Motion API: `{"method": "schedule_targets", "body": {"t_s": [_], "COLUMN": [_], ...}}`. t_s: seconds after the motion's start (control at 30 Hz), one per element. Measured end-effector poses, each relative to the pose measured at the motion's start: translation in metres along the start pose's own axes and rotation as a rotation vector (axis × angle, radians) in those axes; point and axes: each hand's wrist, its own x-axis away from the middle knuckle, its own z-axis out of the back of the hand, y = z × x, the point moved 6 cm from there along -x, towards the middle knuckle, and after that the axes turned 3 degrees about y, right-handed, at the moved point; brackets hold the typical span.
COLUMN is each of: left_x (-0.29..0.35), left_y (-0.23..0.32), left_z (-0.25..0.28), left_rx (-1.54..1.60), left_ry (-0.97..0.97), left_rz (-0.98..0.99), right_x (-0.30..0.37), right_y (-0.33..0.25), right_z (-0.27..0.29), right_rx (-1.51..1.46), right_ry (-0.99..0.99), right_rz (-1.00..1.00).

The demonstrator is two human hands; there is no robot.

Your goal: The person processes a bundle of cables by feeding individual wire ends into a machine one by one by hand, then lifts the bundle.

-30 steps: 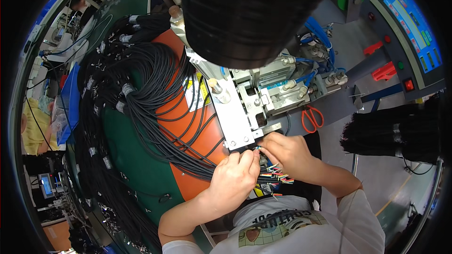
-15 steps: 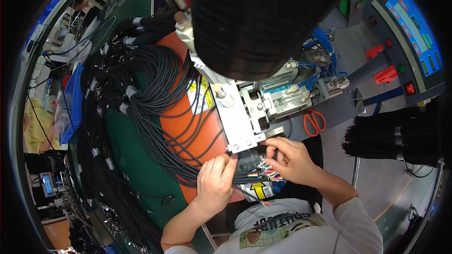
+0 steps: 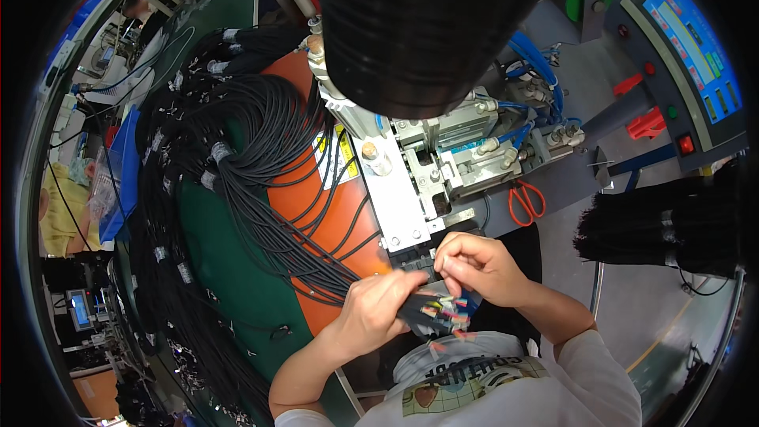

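Observation:
A bundle of black cables (image 3: 300, 245) runs in from the left and passes under my left hand (image 3: 371, 307), whose fingers are closed around it. Beyond that hand, the stripped ends with coloured wires (image 3: 447, 312) stick out, smeared by motion. My right hand (image 3: 482, 270) is closed in a pinch just right of the left fingertips. What it pinches, if anything, is too small to make out. Both hands are at the near end of a metal clamping machine (image 3: 395, 198), beside a dark slotted block (image 3: 413, 262) under its white plate.
An orange board (image 3: 340, 217) and a green mat (image 3: 213, 237) lie under the cables, with more black bundles at the left. Red-handled scissors (image 3: 526, 203) lie right of the machine. A control screen (image 3: 700, 51) stands far right, above a hanging black bundle (image 3: 656, 229). A thick black tube hangs overhead.
My left hand has shifted right, and the cable ends have moved toward my body. The right hand's fingers have drawn together and moved slightly left.

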Motion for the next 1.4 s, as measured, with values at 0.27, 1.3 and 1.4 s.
{"method": "schedule_targets", "body": {"t_s": [0.27,1.3,1.4], "left_x": [-0.001,-0.011,-0.01], "left_y": [-0.007,0.004,-0.004], "left_z": [-0.001,-0.004,-0.004], "left_rx": [-0.03,-0.001,0.14], "left_ry": [0.076,0.125,0.036], "left_rz": [0.081,0.031,0.101], "right_x": [0.004,-0.002,-0.003], "right_y": [-0.018,0.004,0.0], "right_z": [-0.005,0.003,0.004], "right_rx": [0.287,-0.266,-0.21], "right_ry": [0.11,0.012,-0.021], "right_rz": [0.277,-0.028,-0.016]}}
